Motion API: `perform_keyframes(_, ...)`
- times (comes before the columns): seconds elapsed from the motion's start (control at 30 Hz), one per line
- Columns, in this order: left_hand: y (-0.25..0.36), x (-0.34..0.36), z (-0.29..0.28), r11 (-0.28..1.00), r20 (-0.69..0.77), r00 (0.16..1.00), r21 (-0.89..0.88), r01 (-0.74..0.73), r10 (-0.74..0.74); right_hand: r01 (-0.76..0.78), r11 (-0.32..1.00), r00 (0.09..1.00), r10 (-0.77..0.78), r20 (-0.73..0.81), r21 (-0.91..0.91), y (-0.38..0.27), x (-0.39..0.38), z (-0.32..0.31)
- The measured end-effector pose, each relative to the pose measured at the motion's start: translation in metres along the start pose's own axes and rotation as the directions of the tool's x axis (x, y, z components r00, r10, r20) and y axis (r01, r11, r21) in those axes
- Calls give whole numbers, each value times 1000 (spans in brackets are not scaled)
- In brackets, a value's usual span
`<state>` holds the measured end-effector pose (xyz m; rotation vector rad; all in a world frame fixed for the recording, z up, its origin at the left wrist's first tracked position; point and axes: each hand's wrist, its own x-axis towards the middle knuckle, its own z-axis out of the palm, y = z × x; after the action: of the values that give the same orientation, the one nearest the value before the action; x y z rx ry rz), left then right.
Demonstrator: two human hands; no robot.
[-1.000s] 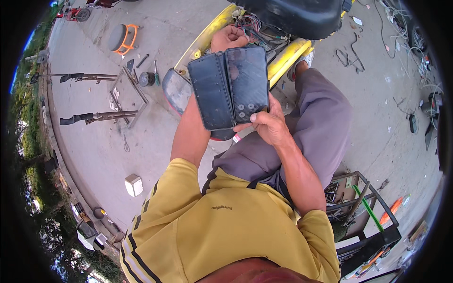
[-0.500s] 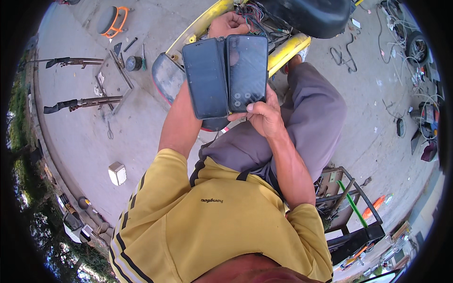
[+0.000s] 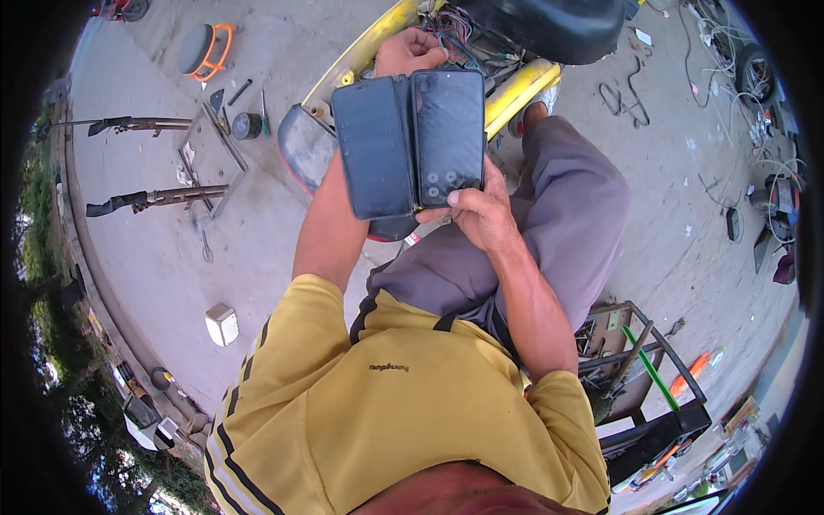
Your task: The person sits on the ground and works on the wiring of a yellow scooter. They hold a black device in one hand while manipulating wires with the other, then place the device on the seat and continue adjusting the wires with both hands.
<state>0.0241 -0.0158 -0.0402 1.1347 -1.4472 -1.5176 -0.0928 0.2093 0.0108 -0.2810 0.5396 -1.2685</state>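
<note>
My right hand grips a smartphone from below, its thumb on the lower edge of the dark screen. The phone sits in a dark flip case, whose cover is folded open to the left. Beyond the phone, my left hand has its fingers curled and pinched beside a bundle of coloured wires. What those fingertips hold, if anything, cannot be made out. Part of my left forearm is hidden behind the case. The wires lie in a vehicle body with yellow panels.
A black rounded seat or cover stands at the far side. To the left are an orange-legged stool, a metal frame with long handles and a screwdriver. A metal rack is near right; cables lie far right.
The view has shifted slightly, so the floor items sit a little differently in it. Both hands keep nearly the same pose, and the phone stays in my right hand.
</note>
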Motion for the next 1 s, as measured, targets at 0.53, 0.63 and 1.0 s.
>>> perform_keyframes(0.53, -5, 1, 3, 998, -53, 997, -4, -57, 56, -35, 991, 999, 37, -10, 129, -8, -1, 2)
perform_keyframes(0.63, -5, 1, 3, 997, -46, 997, -21, -68, 67, -23, 995, 1000, 24, -12, 96, -6, -1, 1)
perform_keyframes(1.0, 7, -3, 2, 997, -19, 1000, 78, 0, 2, 1, 1000, 999, 0, -46, 16, -1, 1, -1)
